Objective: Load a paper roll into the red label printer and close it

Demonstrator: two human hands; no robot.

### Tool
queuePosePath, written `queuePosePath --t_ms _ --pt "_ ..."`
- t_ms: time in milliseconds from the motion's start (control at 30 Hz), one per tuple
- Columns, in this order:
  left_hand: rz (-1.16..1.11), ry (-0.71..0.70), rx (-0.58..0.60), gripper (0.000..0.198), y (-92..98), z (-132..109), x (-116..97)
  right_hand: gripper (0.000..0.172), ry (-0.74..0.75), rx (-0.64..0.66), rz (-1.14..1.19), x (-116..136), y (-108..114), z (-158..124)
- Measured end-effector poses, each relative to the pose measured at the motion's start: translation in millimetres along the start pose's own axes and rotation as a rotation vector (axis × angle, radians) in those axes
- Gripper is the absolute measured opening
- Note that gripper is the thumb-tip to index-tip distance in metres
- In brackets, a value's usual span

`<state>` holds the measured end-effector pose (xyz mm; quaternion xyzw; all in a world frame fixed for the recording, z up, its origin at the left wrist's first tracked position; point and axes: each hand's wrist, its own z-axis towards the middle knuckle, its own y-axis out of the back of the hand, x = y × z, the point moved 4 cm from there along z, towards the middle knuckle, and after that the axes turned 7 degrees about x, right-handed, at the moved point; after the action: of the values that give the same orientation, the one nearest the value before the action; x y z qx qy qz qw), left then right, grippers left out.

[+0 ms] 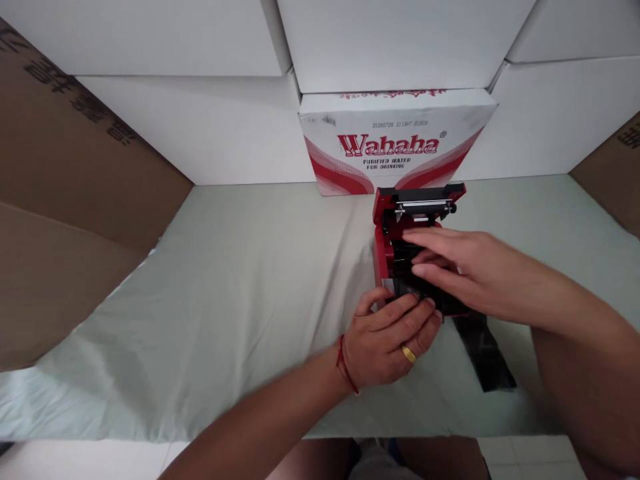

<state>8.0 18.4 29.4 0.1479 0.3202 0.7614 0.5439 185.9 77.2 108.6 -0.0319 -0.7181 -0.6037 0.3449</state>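
Note:
A small red and black printer (pixel 379 257) stands on the cloth with its lid (pixel 425 195) tipped up at the back. Inside it lies a shiny black roll (pixel 404 252). My left hand (pixel 393 337) grips the printer's front left corner, its fingers curled over black film at the front edge. Over the printer's opening, my right hand (pixel 463 263) has its fingers stretched and apart, close to the roll; whether they touch it is hard to tell. A strip of black film (pixel 485 353) trails from the printer's front right onto the cloth.
Pale green cloth (pixel 260 287) covers the table, with its front edge near my legs. A Wahaha water carton (pixel 395 143) stands just behind the printer, before stacked white boxes (pixel 200 127). Brown cardboard (pixel 75 200) borders the left, and more cardboard (pixel 613 173) the right.

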Motion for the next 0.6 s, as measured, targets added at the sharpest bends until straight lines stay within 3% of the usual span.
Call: queuePosePath --t_ms 67,167,233,267,400,600 --pt "-0.010 0.010 0.017 0.023 0.3 1.6 0.5 0.030 -0.040 -0.208 0.175 -4.4 16.9 -16.0" --pt "-0.035 -0.003 0.011 0.023 0.9 4.8 -0.5 0.021 -0.097 -0.767 0.256 -18.2 40.1 -28.2" --pt "-0.039 -0.021 -0.009 0.021 1.5 6.7 -2.0 0.025 -0.082 -0.974 0.241 -30.9 42.2 -23.9" --pt "-0.038 -0.028 -0.018 0.020 1.7 7.4 -2.7 0.030 -0.063 -0.974 0.250 -38.0 39.6 -17.5" --pt "-0.038 -0.033 -0.029 0.019 1.7 7.5 -3.7 0.045 -0.016 -0.761 0.358 -55.6 22.7 5.2" --pt "-0.016 -0.046 -0.012 0.018 3.9 4.1 -2.9 0.038 -0.008 -0.699 0.224 -33.8 14.6 -10.3"
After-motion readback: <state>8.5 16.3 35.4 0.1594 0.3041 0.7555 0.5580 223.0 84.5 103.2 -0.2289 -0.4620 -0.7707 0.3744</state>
